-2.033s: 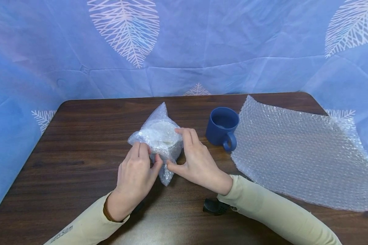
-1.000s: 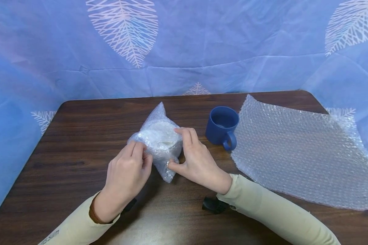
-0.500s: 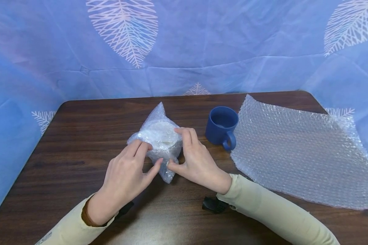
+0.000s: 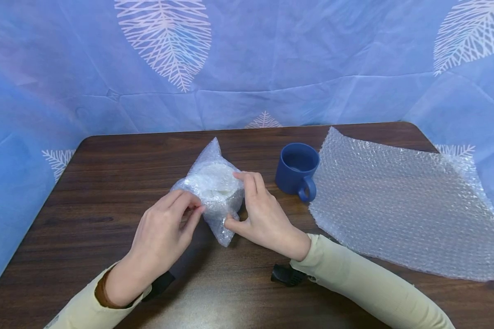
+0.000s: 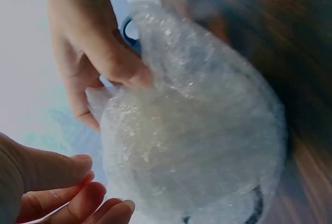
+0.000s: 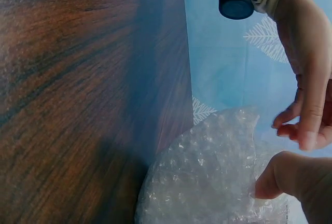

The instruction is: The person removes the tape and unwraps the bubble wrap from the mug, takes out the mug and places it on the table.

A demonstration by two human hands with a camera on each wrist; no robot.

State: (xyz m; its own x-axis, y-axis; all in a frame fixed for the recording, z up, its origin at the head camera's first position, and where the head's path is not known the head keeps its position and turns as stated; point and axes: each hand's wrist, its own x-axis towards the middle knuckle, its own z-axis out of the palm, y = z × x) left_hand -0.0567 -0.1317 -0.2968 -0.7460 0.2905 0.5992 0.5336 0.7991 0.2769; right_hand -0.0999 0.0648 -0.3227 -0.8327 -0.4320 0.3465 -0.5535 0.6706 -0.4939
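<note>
A bundle in clear bubble wrap [image 4: 218,187] sits left of the table's middle, with pointed corners of wrap sticking out. What lies inside is hard to make out; a pale round shape shows through. My right hand [image 4: 271,224] grips its right side, fingers on the top edge and thumb on the near side. At the left edge of the bundle is my left hand [image 4: 160,228], its thumb and fingertips brought together. In the left wrist view these fingertips [image 5: 80,167] are close to the wrap; whether they pinch any clear film cannot be made out.
A blue mug [image 4: 297,169] stands upright to the right of the bundle, handle toward me. Beside it a large sheet of bubble wrap [image 4: 399,210] lies flat, reaching past the table's right edge. Blue leaf-patterned cloth [image 4: 313,55] hangs behind the dark wooden table [image 4: 86,219].
My left hand has drawn back leftward from the front of the bundle; its thumb spread half a second ago and now meets the fingers again. The right hand keeps its grip.
</note>
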